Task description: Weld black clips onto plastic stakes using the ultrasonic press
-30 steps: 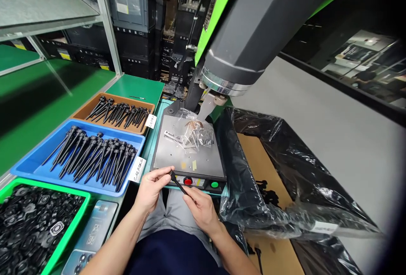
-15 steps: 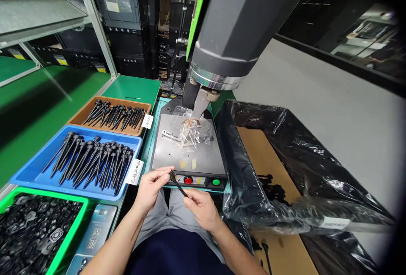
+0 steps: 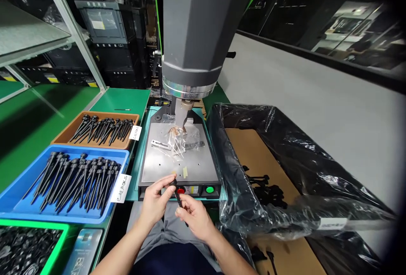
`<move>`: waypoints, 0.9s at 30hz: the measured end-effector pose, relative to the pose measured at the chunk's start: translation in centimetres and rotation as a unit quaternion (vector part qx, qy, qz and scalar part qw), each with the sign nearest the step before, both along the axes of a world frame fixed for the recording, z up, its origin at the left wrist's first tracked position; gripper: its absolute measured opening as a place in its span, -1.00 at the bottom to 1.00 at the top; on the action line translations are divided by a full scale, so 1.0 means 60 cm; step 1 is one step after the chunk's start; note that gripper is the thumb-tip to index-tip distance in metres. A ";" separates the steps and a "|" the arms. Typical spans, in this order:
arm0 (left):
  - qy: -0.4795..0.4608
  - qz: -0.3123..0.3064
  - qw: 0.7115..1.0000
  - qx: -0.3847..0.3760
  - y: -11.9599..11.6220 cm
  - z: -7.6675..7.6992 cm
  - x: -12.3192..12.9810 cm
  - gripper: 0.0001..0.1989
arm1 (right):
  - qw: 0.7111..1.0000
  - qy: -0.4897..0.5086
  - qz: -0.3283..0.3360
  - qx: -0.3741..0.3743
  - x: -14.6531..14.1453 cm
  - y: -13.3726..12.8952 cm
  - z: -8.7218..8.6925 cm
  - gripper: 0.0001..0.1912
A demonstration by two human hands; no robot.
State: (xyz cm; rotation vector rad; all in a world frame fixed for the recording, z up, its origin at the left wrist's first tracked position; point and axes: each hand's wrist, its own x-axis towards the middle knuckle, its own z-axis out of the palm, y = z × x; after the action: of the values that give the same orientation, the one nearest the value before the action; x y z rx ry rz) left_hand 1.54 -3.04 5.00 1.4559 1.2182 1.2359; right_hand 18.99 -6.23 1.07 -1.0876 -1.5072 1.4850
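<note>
A slim black ribbed rod (image 3: 178, 197) with a wider head is held over my lap, in front of the press base. My left hand (image 3: 157, 202) pinches the head end between thumb and fingers. Lower down, the thumb and fingers of my right hand (image 3: 196, 219) close on the shaft, and the rod's tip shows just below them. The rod tilts down toward the right. Just beyond the hands lies the metal plate (image 3: 165, 169) of the press, with a red button (image 3: 180, 191), partly covered by the rod and fingers, and a green button (image 3: 209, 189) along its front.
Left of the press, a blue tray (image 3: 108, 153) and a brown tray (image 3: 95, 143) hold many similar black rods. A green-rimmed bin (image 3: 60, 241) contains small black parts. The grey press head (image 3: 193, 34) hangs above the plate. At right stands a box lined with black plastic (image 3: 285, 140).
The view has turned, so the press and trays sit further left and lower. Both hands still hold the rod, which now points more steeply downward.
</note>
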 end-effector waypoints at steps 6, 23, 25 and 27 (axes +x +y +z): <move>0.071 -0.087 0.991 0.066 0.016 -0.010 0.052 -0.76 | 0.976 0.199 -0.048 -0.073 0.020 0.022 0.015 -0.55; 0.161 -0.076 0.984 -0.015 0.086 -0.049 0.131 -0.22 | 0.875 0.398 -0.206 -0.182 0.039 0.190 0.011 -0.63; 0.144 -0.042 0.988 -0.048 0.090 -0.060 0.123 -0.19 | 0.848 0.447 -0.196 -0.207 0.038 0.213 0.019 -0.66; 0.089 0.009 0.994 -0.065 0.095 -0.069 0.110 -0.18 | 0.830 0.469 -0.209 -0.216 0.041 0.234 0.025 -0.69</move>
State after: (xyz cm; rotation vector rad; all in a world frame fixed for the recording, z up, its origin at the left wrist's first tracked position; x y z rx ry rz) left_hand 8.15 2.67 0.84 1.4864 1.4066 1.0354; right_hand 21.43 7.83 2.57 -0.6538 -0.2296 1.6805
